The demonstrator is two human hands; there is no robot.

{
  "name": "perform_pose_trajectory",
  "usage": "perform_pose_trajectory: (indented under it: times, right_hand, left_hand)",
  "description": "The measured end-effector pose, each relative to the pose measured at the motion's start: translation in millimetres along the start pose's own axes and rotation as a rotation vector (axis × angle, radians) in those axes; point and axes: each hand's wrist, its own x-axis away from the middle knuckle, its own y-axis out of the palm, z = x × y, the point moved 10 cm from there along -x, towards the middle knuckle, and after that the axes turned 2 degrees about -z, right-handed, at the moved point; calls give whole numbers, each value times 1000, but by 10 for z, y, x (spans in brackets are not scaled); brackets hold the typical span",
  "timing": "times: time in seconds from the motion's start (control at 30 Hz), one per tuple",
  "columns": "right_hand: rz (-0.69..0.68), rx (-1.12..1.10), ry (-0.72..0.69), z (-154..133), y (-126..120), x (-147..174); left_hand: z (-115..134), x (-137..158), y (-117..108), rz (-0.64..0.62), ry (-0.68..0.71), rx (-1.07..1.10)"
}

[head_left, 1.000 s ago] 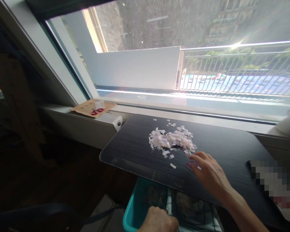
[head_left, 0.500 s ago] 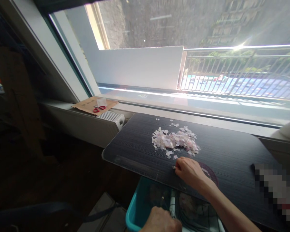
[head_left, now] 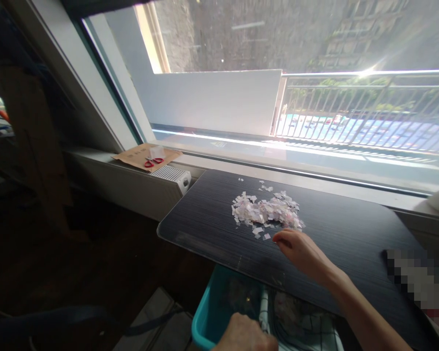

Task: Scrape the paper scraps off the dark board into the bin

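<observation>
On the dark tabletop [head_left: 193, 204] lies a loose pile of small pale paper scraps [head_left: 265, 212], with a few stray pieces around it. My right hand [head_left: 298, 246] is over the table at the near edge of the pile, close to a single scrap. Its fingers are loosely bent with a gap between them, and nothing shows in them. My left hand [head_left: 243, 334] is low at the bottom edge, closed, above a teal bin [head_left: 201, 317]. Whatever it holds, if anything, is hidden.
Red-handled scissors [head_left: 154, 161] lie on a brown envelope [head_left: 131, 157] on the sill, left of the table, above a white radiator [head_left: 171, 175]. Beside the teal bin stands a bag-lined container [head_left: 296, 317]. A blurred-out object [head_left: 420, 282] lies at the right. A window runs behind.
My right hand has moved up towards the pile and its fingers have loosened. A round purplish thing seen under the right wrist is out of sight. The left hand has barely moved.
</observation>
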Motion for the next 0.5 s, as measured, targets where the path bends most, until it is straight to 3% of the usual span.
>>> perform_pose_trajectory:
  times: [0.23, 0.33, 0.5]
  right_hand:
    - [-58, 17, 33, 116, 27, 208]
    - [-16, 23, 35, 246, -48, 360]
    - [128, 298, 312, 731, -252, 649]
  left_hand:
    - [-45, -68, 79, 26, -13, -15]
    - [-13, -62, 71, 44, 24, -10]
    - [12, -12, 19, 45, 29, -44]
